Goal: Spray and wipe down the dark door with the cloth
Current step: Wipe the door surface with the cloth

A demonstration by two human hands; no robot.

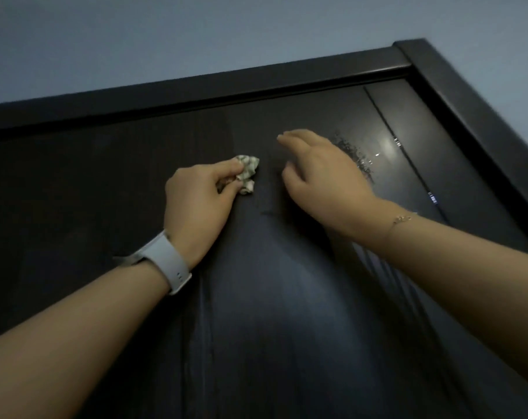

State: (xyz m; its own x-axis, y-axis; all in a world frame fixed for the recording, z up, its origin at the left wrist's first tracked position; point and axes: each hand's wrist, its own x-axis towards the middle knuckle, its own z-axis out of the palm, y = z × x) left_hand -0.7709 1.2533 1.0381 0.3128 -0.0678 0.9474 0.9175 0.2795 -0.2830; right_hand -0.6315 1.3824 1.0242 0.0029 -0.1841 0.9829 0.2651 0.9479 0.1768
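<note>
The door (256,297) fills the view, seen from below toward its top edge; the frame (196,89) runs along the far side and down the right. The left hand (199,201) pinches a small crumpled cloth (247,173) between thumb and fingers, the cloth at or very near the door surface in the upper middle. The right hand (323,179) is just right of the cloth, fingers loosely spread and holding nothing; contact with the door cannot be confirmed. A patch of spray droplets (352,152) sits on the glossy panel immediately right of the right hand, unwiped. No spray bottle is in view.

Judged step: wiping the upper section, with the wet patch still to be covered.

Risks from this position:
- The cloth is bunched small, so each pass probably covers a narrow band; streaks or missed strips may result.
- The droplets may run down or dry into spots if the cloth does not reach them soon.
- The bare right hand may leave prints or smear the wet patch if it presses the panel.
- The light pinch may let the cloth slip under pressure.
</note>
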